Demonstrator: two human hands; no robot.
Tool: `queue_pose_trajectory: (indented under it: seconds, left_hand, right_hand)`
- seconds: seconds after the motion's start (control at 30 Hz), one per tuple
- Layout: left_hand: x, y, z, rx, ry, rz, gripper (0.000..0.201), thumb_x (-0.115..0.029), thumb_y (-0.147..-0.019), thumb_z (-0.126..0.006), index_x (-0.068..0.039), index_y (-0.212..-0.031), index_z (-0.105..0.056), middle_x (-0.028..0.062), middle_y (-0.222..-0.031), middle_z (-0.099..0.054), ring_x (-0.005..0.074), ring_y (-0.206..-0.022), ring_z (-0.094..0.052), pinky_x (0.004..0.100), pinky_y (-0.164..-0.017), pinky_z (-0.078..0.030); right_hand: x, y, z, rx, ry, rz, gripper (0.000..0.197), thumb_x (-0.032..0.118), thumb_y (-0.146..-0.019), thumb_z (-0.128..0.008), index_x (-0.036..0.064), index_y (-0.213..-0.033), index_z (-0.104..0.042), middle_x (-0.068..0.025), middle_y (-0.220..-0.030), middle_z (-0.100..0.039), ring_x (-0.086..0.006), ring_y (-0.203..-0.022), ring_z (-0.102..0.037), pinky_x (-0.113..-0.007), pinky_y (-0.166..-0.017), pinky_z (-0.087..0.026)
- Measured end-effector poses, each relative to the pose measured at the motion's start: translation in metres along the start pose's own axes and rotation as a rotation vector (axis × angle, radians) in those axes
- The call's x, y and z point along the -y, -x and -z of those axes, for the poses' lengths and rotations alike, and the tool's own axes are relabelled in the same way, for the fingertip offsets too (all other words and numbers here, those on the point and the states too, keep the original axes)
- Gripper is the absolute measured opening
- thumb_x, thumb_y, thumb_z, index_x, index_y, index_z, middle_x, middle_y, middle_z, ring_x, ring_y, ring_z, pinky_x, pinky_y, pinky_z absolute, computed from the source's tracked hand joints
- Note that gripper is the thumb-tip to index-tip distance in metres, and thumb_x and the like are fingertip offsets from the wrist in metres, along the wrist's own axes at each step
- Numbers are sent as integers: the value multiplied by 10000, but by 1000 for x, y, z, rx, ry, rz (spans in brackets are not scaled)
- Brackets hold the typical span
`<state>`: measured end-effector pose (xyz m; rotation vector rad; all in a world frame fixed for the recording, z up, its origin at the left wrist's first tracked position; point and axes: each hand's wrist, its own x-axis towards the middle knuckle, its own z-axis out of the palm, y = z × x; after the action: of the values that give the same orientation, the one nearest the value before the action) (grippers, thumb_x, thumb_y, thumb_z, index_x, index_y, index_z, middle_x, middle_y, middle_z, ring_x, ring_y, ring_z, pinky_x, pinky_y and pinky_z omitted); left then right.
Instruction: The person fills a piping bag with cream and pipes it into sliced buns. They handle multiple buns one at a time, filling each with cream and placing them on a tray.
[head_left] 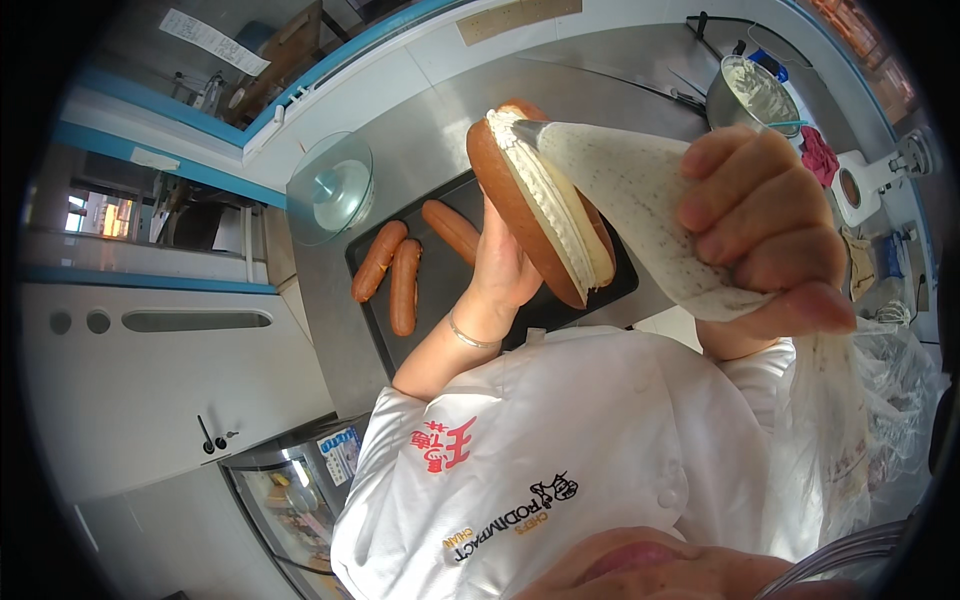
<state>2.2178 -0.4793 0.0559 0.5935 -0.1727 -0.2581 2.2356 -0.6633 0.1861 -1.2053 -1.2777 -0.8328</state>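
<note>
My left hand is wrapped round a long brown bread roll from behind, holding it tilted above the tray; most of its fingers are hidden. The roll is split lengthwise, and a line of white cream runs along the cut. In my closed right hand is a piping bag of pale, dark-speckled filling. The dark tip of the bag meets the far end of the cut, at the cream. Below the roll, a dark baking tray carries three more brown rolls.
A round glass stand is left of the tray on the steel counter. At the back right are a metal bowl with cream in it, a red cloth and a white scale. Clear plastic bags hang at right.
</note>
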Motion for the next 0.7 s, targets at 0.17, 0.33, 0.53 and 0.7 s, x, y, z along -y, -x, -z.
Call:
queue_pose_trajectory:
  seconds: [0.17,0.33,0.53,0.7]
  left_hand:
    - [-2,0,3,54,4,-5,579,-528,-1001,-324,-79,-1345,-447,75,-1326,-518,220,-1187,-501,383,-1000,-428]
    - [-4,2,-6,-74,-50,-21,636,-575,-994,-260,-77,-1352,-428,77,-1289,-534,197,-1153,-542,364,-963,-478]
    - [-4,1,-9,-78,-12,-3,648,-587,-988,-260,-81,-1359,-422,74,-1296,-530,195,-1166,-534,364,-978,-469]
    - [-4,1,-10,-85,-43,-9,663,-607,-978,-266,-87,-1358,-424,71,-1293,-533,190,-1165,-533,364,-976,-469]
  right_hand:
    - [3,2,-2,-15,-16,-6,553,558,-985,-220,131,-685,-401,-27,-671,-488,-158,-610,-506,-370,-715,-509]
    - [6,8,-9,-48,-61,-6,545,547,-990,-252,129,-679,-411,-28,-661,-488,-151,-604,-488,-351,-687,-500]
    - [5,6,-11,-43,-104,36,550,550,-990,-262,131,-663,-403,-24,-650,-484,-150,-594,-478,-340,-672,-495]
    - [4,4,-6,-30,-79,41,554,552,-990,-259,131,-656,-399,-19,-649,-482,-148,-590,-475,-341,-673,-495]
